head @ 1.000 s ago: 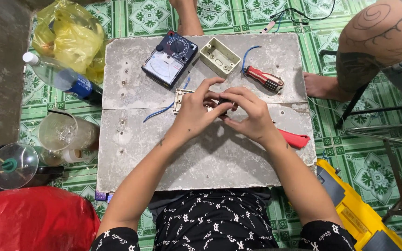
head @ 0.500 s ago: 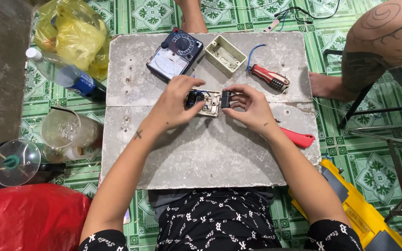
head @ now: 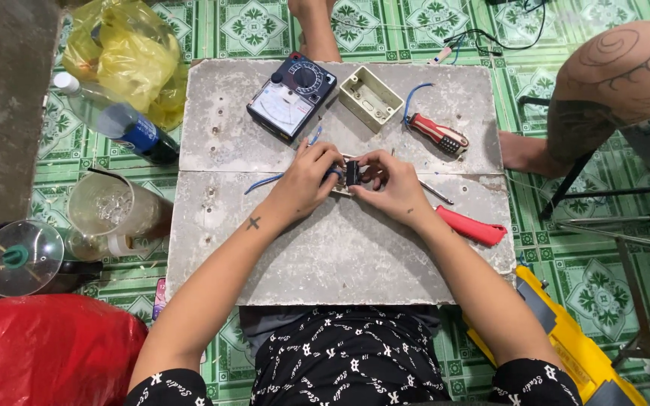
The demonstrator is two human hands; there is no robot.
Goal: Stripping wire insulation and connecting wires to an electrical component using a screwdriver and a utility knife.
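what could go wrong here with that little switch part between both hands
1. The small dark switch part is pinched only by fingertips of the left hand and right hand; it could slip onto the slab.
2. The blue wire trailing from it might snag.
3. An elbow could knock the red-handled tool by the slab's edge onto the floor.

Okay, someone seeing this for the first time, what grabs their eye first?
Both hands meet mid-slab: the left hand and right hand pinch a small dark switch part between them. Behind them on the grey slab lie an analog meter and a beige box. A red bag glows at lower left.
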